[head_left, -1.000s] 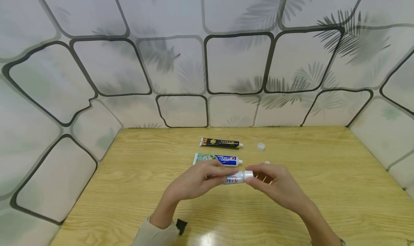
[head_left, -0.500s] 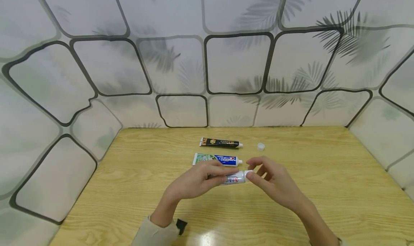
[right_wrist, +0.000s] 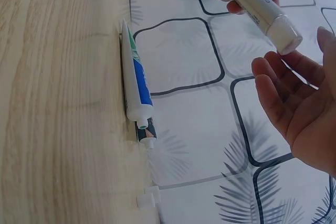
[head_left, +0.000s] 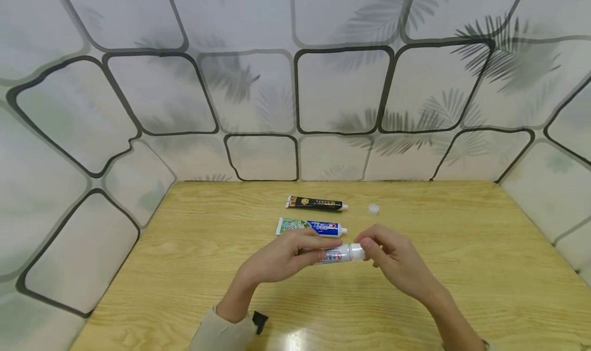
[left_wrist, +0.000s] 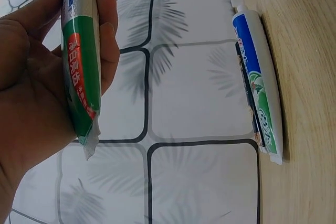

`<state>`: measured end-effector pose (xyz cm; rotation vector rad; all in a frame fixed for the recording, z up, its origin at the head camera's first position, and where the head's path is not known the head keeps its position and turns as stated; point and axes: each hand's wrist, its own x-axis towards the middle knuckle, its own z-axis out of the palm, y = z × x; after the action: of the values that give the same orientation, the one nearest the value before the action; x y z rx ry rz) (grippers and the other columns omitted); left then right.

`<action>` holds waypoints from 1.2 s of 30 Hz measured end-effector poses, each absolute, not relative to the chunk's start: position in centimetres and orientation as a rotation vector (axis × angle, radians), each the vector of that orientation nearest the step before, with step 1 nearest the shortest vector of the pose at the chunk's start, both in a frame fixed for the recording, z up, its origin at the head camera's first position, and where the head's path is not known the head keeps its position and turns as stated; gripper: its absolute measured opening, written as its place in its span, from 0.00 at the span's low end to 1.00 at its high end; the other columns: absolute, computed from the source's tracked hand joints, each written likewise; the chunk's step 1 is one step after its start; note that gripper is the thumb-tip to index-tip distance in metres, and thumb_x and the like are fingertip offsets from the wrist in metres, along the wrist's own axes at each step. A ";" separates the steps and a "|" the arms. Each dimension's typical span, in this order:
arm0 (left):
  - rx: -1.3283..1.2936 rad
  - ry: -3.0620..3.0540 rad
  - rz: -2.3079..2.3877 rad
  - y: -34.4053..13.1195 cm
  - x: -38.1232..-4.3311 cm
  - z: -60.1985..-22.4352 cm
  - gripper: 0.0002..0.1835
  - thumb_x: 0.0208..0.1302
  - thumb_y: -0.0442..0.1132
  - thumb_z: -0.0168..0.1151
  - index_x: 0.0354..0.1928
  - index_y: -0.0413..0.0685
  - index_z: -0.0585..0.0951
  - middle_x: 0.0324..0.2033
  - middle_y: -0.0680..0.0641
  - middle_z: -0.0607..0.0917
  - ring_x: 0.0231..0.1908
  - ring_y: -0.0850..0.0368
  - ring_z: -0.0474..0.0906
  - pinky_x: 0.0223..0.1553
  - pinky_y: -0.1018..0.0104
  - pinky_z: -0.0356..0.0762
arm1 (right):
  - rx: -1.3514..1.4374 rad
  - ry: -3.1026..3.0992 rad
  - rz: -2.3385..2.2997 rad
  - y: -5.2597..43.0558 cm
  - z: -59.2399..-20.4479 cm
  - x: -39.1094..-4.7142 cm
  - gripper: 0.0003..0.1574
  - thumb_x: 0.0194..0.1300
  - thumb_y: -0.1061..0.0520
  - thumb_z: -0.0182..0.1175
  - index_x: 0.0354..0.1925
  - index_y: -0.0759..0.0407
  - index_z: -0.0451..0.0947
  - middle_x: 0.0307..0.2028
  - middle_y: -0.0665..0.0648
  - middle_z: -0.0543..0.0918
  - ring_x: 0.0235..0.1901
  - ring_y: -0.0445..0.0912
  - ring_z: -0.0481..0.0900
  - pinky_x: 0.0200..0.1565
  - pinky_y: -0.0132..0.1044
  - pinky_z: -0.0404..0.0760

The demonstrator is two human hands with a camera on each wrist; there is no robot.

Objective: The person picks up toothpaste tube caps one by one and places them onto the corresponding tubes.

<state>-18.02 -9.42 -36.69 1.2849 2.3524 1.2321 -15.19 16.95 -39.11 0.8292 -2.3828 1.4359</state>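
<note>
My left hand (head_left: 288,256) holds a toothpaste tube (left_wrist: 81,72) with a white and green body, gripping it between thumb and fingers above the table. Its white cap (right_wrist: 285,36) is on the end and points right. My right hand (head_left: 392,256) is right at that cap. In the right wrist view its fingers are loosely bent and spread below the cap, the thumb standing apart from them. Behind the hands a green-and-blue toothpaste tube (head_left: 325,229) lies uncapped on the table. Farther back lies a black toothpaste tube (head_left: 318,203), its white nozzle bare.
The wooden table (head_left: 184,258) meets a patterned wall covering (head_left: 258,94) at the back and sides. A loose white cap (head_left: 373,209) stands right of the black tube; a second loose cap (right_wrist: 144,201) shows in the right wrist view. Something black (head_left: 259,322) is beside the left sleeve.
My right fingers pinched the cap a second ago, then spread around it, and now sit at its outer end with more of the cap showing. The left hand keeps the tube in place.
</note>
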 end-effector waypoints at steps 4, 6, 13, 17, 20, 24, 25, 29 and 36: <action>1.283 2.355 1.233 -9.5 -18.0 -36.7 0.19 0.75 0.39 0.56 0.65 0.52 0.78 0.42 0.54 0.82 0.35 0.64 0.70 0.35 0.72 0.72 | 0.838 -2.431 1.477 17.3 -38.9 -15.2 0.14 0.76 0.65 0.49 0.42 0.53 0.80 0.28 0.48 0.79 0.28 0.44 0.77 0.26 0.37 0.80; 1.268 2.361 1.228 -9.5 -18.0 -36.7 0.19 0.75 0.39 0.56 0.65 0.54 0.78 0.43 0.55 0.82 0.35 0.64 0.70 0.35 0.72 0.71 | 0.849 -2.452 1.483 17.5 -38.8 -15.2 0.15 0.77 0.65 0.48 0.43 0.53 0.80 0.28 0.48 0.79 0.28 0.43 0.78 0.26 0.37 0.80; 1.229 2.366 1.218 -9.7 -18.0 -36.7 0.20 0.74 0.39 0.56 0.65 0.57 0.78 0.42 0.56 0.81 0.35 0.63 0.70 0.34 0.72 0.71 | 0.883 -2.504 1.528 17.7 -38.7 -15.2 0.15 0.78 0.64 0.46 0.46 0.56 0.81 0.28 0.52 0.80 0.28 0.44 0.79 0.27 0.38 0.81; 1.230 2.379 1.211 -9.8 -18.0 -36.6 0.20 0.74 0.38 0.56 0.66 0.57 0.78 0.41 0.56 0.81 0.35 0.63 0.70 0.34 0.72 0.71 | 0.881 -2.538 1.549 17.8 -38.6 -15.2 0.15 0.79 0.63 0.46 0.47 0.57 0.81 0.28 0.52 0.80 0.29 0.46 0.80 0.28 0.39 0.81; 1.228 2.381 1.209 -9.8 -18.0 -36.6 0.20 0.74 0.38 0.56 0.66 0.58 0.78 0.41 0.57 0.81 0.35 0.64 0.70 0.34 0.72 0.71 | 0.888 -2.548 1.549 17.8 -38.5 -15.1 0.13 0.78 0.62 0.48 0.47 0.57 0.81 0.29 0.52 0.80 0.28 0.46 0.80 0.27 0.39 0.81; 1.240 2.372 1.215 -9.9 -18.0 -36.5 0.20 0.74 0.38 0.56 0.66 0.57 0.77 0.40 0.57 0.80 0.34 0.64 0.70 0.34 0.72 0.71 | 0.930 -2.548 1.506 17.9 -38.6 -15.0 0.09 0.71 0.62 0.60 0.48 0.53 0.81 0.34 0.50 0.81 0.29 0.41 0.80 0.26 0.36 0.79; 1.245 2.371 1.216 -10.0 -18.0 -36.5 0.20 0.74 0.38 0.56 0.66 0.57 0.77 0.40 0.56 0.80 0.34 0.64 0.70 0.34 0.72 0.70 | 0.941 -2.545 1.490 17.9 -38.6 -15.0 0.10 0.69 0.62 0.62 0.48 0.52 0.81 0.35 0.48 0.81 0.29 0.39 0.80 0.25 0.35 0.79; 1.250 2.365 1.219 -10.0 -18.0 -36.5 0.20 0.74 0.38 0.56 0.66 0.56 0.77 0.39 0.56 0.80 0.34 0.64 0.69 0.33 0.72 0.70 | 0.968 -2.522 1.448 17.8 -38.8 -14.9 0.13 0.65 0.62 0.66 0.47 0.51 0.81 0.36 0.47 0.80 0.30 0.39 0.80 0.25 0.35 0.78; 1.230 2.344 1.239 -10.0 -18.0 -36.5 0.20 0.75 0.39 0.55 0.67 0.55 0.77 0.41 0.55 0.80 0.34 0.63 0.69 0.34 0.72 0.70 | 0.898 -2.510 1.393 17.6 -38.9 -15.0 0.20 0.63 0.63 0.68 0.54 0.56 0.77 0.42 0.51 0.82 0.30 0.38 0.79 0.27 0.35 0.80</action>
<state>-17.99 -9.98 -36.54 1.2303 2.3444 1.2391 -14.99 17.59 -38.85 0.8978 -2.5103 1.3928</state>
